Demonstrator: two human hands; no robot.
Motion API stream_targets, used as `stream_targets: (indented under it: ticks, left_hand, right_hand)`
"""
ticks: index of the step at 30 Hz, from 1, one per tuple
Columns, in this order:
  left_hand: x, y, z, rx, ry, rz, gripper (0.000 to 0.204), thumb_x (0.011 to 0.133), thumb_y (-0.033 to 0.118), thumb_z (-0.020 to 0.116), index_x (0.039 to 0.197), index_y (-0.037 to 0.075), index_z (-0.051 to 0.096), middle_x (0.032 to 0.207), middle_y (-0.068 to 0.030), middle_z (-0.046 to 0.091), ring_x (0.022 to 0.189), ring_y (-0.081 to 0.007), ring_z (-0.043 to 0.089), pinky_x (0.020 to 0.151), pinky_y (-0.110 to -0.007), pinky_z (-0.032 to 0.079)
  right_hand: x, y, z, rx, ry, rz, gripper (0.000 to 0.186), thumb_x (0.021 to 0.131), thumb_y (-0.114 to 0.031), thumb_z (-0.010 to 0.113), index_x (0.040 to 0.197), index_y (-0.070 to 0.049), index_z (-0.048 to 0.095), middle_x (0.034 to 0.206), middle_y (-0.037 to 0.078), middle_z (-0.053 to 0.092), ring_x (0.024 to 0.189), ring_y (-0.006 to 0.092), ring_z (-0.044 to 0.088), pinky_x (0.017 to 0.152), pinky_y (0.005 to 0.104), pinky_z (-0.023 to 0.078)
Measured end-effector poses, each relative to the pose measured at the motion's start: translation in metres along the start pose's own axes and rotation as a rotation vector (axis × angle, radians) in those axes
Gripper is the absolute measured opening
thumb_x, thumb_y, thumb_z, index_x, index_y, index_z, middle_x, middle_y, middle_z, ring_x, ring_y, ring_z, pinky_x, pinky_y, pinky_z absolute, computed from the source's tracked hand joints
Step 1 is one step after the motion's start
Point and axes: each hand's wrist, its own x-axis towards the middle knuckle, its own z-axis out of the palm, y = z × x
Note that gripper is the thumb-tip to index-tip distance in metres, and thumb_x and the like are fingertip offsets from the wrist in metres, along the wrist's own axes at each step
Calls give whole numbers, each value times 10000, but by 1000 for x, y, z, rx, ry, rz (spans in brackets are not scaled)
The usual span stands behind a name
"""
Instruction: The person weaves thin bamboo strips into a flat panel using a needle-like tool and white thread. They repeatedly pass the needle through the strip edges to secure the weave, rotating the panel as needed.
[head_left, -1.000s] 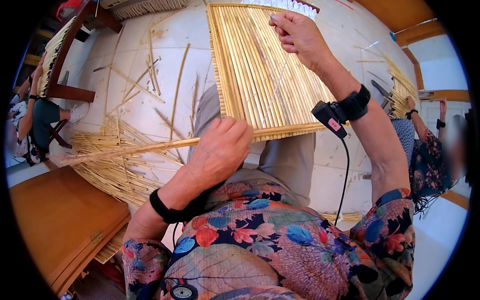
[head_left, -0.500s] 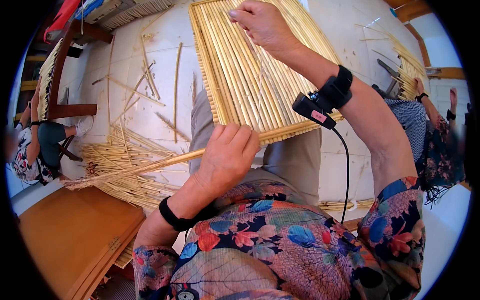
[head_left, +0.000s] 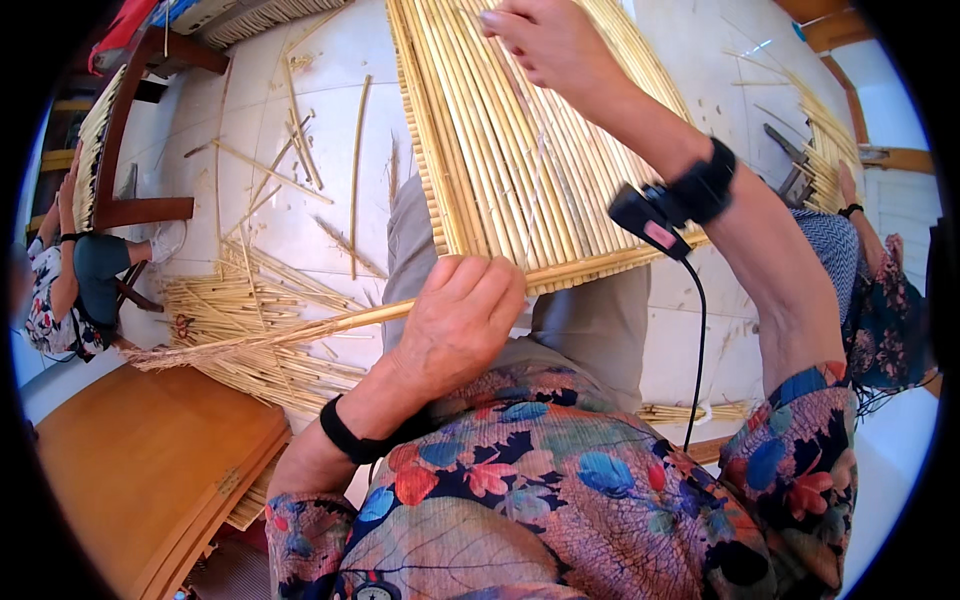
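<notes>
A panel of straw-coloured reed stalks [head_left: 490, 190], laid side by side with bound edges, rests tilted over my knees. My left hand [head_left: 462, 312] is closed round a long reed stalk [head_left: 350, 321] lying along the panel's near edge; its frayed end sticks out to the left. Above the far part of the panel, my right hand [head_left: 558, 48] is raised with its fingers pinched together. A thin pale thread [head_left: 537, 165] rises from the near edge toward that hand. Where the thread meets the fingers is too fine to make out.
A heap of cut reeds [head_left: 250, 340] covers the floor to my left, with loose stalks [head_left: 357, 180] beyond. An orange-brown wooden board [head_left: 150, 470] stands near left. Two people work at the sides, one beside a dark wooden frame [head_left: 150, 210]. A black cable [head_left: 702, 340] hangs from my right wrist.
My right hand has shifted slightly to the right. The panel has tipped a little, its near corner moving right. My left hand keeps its grip on the reed stalk.
</notes>
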Motion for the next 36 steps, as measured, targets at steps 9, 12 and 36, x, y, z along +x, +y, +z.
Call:
stream_targets:
  ticks: [9, 12, 36]
  left_hand:
    - [-27, 8, -28, 151, 55, -128, 456, 729, 82, 751, 1149, -36, 619, 1137, -140, 574, 1030, -292, 568, 904, -435, 434]
    - [-34, 9, -25, 130, 25, -150, 420, 736, 72, 738, 1124, -46, 629, 1122, -145, 578, 1009, -300, 571, 861, -432, 459]
    - [-33, 0, -23, 195, 35, -23, 269, 782, 103, 624, 1018, -11, 684, 978, -118, 607, 877, -221, 573, 669, -325, 483]
  right_hand:
    - [-113, -108, -92, 46, -328, 613, 148, 952, -84, 550, 981, 18, 653, 719, 23, 595, 577, 83, 584, 549, 220, 515]
    - [-127, -127, -88, -60, -476, 623, 101, 927, -68, 584, 961, 0, 650, 754, 43, 619, 630, 108, 607, 579, 247, 511]
    - [-144, -121, -66, -317, -799, 279, 130, 864, -120, 669, 987, -84, 644, 817, 73, 588, 758, 268, 611, 624, 363, 505]
